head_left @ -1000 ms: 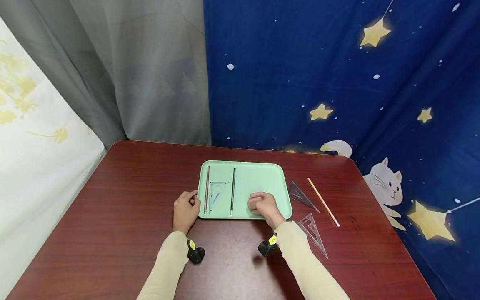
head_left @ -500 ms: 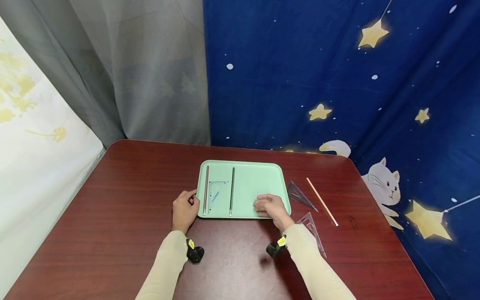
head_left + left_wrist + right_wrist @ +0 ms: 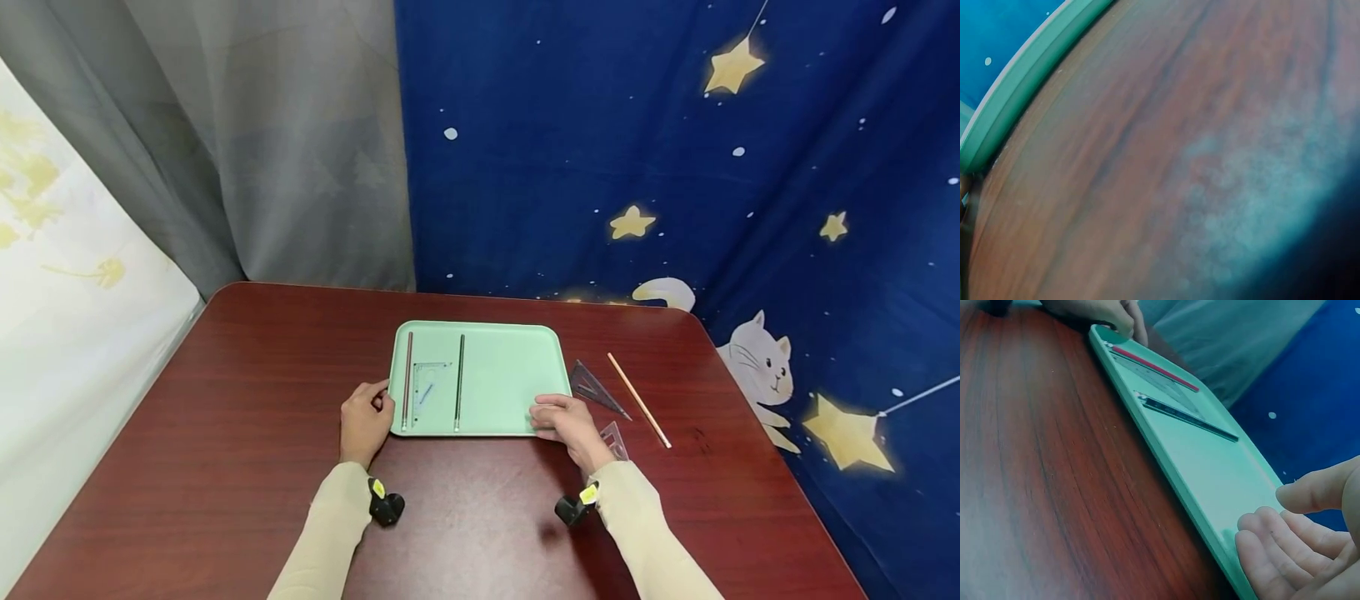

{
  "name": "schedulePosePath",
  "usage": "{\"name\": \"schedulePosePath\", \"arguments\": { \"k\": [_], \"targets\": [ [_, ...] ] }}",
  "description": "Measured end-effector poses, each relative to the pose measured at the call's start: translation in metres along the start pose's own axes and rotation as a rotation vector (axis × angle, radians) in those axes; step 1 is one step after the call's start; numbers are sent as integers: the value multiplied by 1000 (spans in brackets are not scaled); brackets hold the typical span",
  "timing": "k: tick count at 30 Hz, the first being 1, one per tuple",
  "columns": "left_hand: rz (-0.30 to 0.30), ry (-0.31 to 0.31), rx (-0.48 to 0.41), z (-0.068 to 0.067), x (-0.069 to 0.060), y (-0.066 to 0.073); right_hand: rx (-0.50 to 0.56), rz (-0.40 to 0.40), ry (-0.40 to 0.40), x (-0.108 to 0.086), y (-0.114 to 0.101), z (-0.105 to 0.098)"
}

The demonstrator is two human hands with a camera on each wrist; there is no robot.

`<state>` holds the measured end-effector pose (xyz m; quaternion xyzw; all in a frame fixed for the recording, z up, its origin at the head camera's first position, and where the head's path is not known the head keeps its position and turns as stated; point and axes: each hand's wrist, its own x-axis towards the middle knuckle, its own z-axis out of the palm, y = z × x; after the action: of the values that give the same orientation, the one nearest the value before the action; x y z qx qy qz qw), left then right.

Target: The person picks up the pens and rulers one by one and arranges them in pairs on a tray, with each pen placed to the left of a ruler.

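A light green tray [image 3: 510,375] lies on the table. On its left half are a red pencil [image 3: 407,379], a clear set square [image 3: 427,393] and a black pencil [image 3: 459,383], the pencils roughly parallel. My left hand [image 3: 365,423] pinches the tray's left rim near the front corner; the right wrist view shows its fingers [image 3: 1124,322] at that rim. Over the tray's front right corner hovers my right hand [image 3: 568,425], fingers loosely bent and holding nothing. Just right of the tray lies a dark set square [image 3: 598,390]. A clear set square [image 3: 615,440] is partly hidden behind my right wrist.
A light wooden pencil [image 3: 639,400] lies slanted on the dark red table [image 3: 285,358], right of the set squares. Behind the table hang a grey curtain [image 3: 315,167] and a blue curtain [image 3: 525,167]. Mostly blurred tabletop fills the left wrist view.
Across the tray, my right hand has moved rightward to the front right corner, covering more of the clear set square. My left hand keeps its place at the left rim.
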<state>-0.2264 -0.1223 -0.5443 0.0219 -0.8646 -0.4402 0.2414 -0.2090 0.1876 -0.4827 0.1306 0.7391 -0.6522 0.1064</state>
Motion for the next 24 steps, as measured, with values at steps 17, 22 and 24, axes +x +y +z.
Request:
{"name": "schedulePosePath", "arguments": {
  "k": [17, 22, 24],
  "targets": [
    [11, 14, 0, 1, 1, -2, 14, 12, 110, -23, 19, -45],
    [13, 9, -5, 1, 1, -2, -21, 26, 164, -30, 23, -57],
    [13, 8, -2, 1, 1, -2, -37, 28, 182, -32, 25, -61]
  ]
}}
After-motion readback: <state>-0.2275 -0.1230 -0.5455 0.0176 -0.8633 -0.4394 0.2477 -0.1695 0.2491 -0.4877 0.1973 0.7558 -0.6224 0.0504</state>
